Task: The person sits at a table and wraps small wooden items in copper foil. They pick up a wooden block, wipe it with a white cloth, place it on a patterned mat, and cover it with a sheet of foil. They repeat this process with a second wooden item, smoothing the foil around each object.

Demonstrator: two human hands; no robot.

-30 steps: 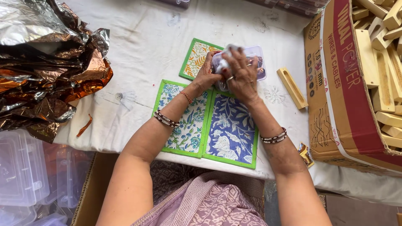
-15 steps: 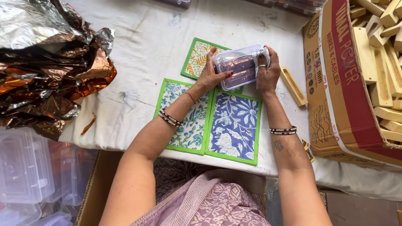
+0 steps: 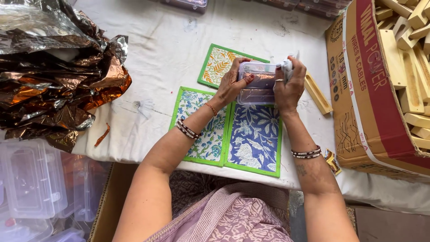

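Both hands grip a small clear plastic box (image 3: 258, 83) just above the cloth-covered table (image 3: 161, 49): the left hand (image 3: 232, 84) is pinched on its near-left corner, thumb on the lid, and the right hand (image 3: 289, 85) is clamped on its right end, where the fingers cover what looks like the clasp. Going by size, a cardboard carton (image 3: 365, 96) stacked with pale wooden blocks (image 3: 410, 54) stands at the right, a heap of crumpled copper and silver foil (image 3: 53, 76) lies at the left, and clear plastic cases (image 3: 31, 179) sit below the table edge. Under the box lie three green-bordered printed mats: a blue floral one (image 3: 253, 139), a light floral one (image 3: 202, 130) and a yellow one (image 3: 217, 65). One loose wooden block (image 3: 318, 93) lies just beside the right hand. Handling the box well seems to call for keeping it level, steadying the left corner and pressing evenly at the clasp end.
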